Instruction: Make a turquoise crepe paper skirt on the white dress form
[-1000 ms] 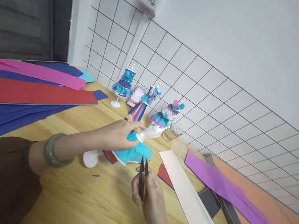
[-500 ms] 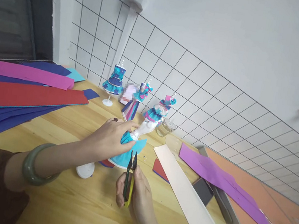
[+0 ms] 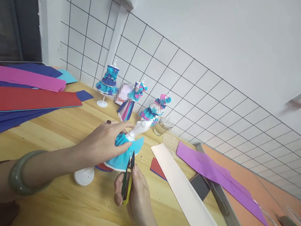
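My left hand (image 3: 104, 139) is closed around the waist of a small white dress-form mannequin (image 3: 139, 128), which leans tilted over the table. The mannequin wears a turquoise gathered skirt (image 3: 119, 159) with a white hem, and a flat turquoise flap of cloth (image 3: 137, 145) sticks out at its right side. Its round white base (image 3: 84, 176) shows below my left wrist. In my right hand (image 3: 140, 192) is a pair of thread snips (image 3: 129, 189) with yellow and dark handles. The blades point up at the flap's lower edge; whether they touch cloth I cannot tell.
Three dressed miniature mannequins, one in a blue tiered dress (image 3: 109, 80), stand along the wire grid beside a glass jar (image 3: 162, 126). Red, blue and pink cloth (image 3: 22, 101) lies left. A cream strip (image 3: 183, 197), purple cloth (image 3: 214, 175) and a phone (image 3: 200, 186) lie right.
The snips' blades have come closer together beside the turquoise flap. My left hand keeps its hold on the mannequin. The view has shifted slightly, so most things appear further left.
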### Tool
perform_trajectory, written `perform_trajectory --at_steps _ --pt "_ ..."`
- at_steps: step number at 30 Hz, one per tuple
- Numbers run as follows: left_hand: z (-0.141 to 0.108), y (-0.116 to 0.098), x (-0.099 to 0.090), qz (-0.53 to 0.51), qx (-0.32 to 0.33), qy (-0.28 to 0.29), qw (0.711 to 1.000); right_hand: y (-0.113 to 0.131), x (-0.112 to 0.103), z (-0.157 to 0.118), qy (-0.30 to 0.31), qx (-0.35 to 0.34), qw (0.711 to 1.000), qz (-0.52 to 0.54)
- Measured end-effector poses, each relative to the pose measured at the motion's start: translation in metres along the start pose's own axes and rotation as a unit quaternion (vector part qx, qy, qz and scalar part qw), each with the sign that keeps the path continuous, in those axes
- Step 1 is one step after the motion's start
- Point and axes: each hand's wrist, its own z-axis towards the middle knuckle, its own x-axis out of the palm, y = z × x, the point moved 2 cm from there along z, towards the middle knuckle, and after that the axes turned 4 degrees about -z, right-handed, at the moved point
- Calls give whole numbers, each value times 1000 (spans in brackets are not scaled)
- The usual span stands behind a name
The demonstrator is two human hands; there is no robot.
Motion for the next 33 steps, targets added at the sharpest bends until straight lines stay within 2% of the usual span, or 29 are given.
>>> perform_trajectory --at_steps 4,11,20,27,33 --pt "-1 0 3 -24 -7 -3 1000 2 0 1 17 -17 1000 -2" --pt "-3 2 7 -76 -39 13 996 10 3 0 6 -64 997 -33" --pt "-3 6 11 -123 -60 10 991 13 4 -1 7 -90 995 -43" --pt "-4 2 9 -150 -59 9 987 16 5 -1 -13 -85 995 -53" --pt "-3 6 12 -212 -73 23 974 15 2 -1 -18 -73 995 -61"
